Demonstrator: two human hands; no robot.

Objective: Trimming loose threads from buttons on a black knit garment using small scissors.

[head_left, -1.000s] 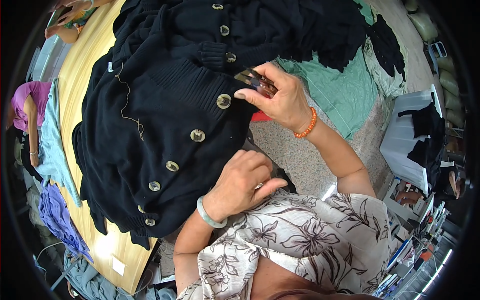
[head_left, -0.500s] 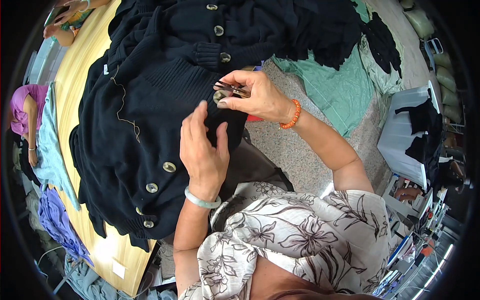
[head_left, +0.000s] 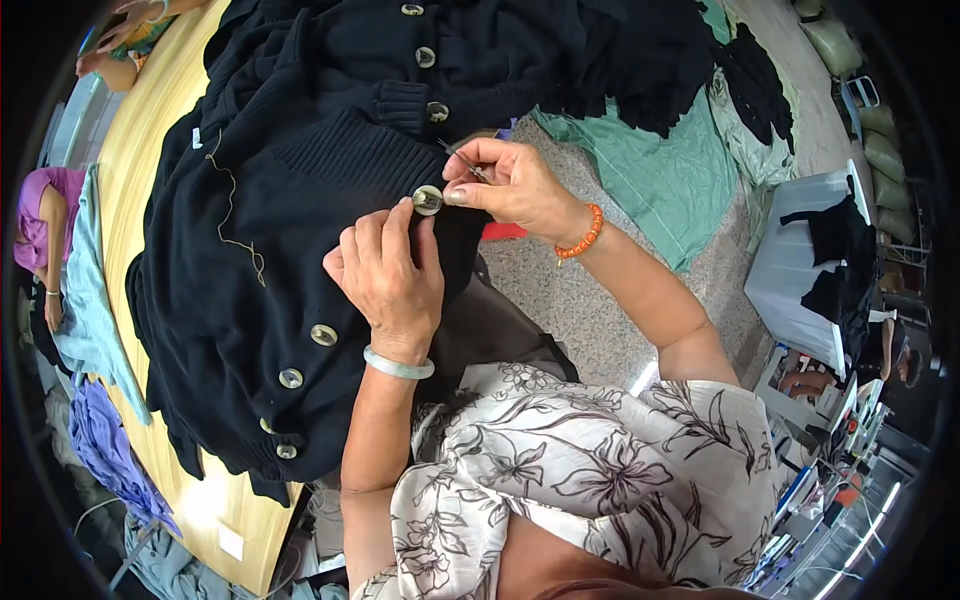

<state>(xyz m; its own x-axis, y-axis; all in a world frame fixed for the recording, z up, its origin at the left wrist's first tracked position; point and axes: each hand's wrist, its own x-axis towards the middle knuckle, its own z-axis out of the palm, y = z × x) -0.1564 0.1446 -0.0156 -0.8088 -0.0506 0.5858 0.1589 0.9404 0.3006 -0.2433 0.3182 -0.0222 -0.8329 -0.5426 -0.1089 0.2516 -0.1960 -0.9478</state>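
A black knitted cardigan [head_left: 290, 230] with large marbled buttons is spread out before me. My left hand [head_left: 390, 275], a pale bangle at its wrist, pinches the cardigan's edge at one round button [head_left: 428, 200], thumb and forefinger at its rim. From the other side my right hand [head_left: 515, 190] comes close to the same button, its thumb by the rim. Its curled fingers hold small dark thread snips [head_left: 463, 160], partly hidden by the fingers. A loose tan thread [head_left: 232, 215] lies across the cardigan left of my hands.
The garment lies on a pale wooden table [head_left: 165, 190]. Green cloth [head_left: 640, 180] covers part of the speckled floor on the right, near a whitish bin [head_left: 790, 290] with black fabric. At the left, a person in purple [head_left: 50, 215] is beside light-blue cloth [head_left: 85, 290].
My left hand has moved up and its spread fingers have closed at the button. The right hand's snips have tilted away from the button. The whole view has shifted slightly.
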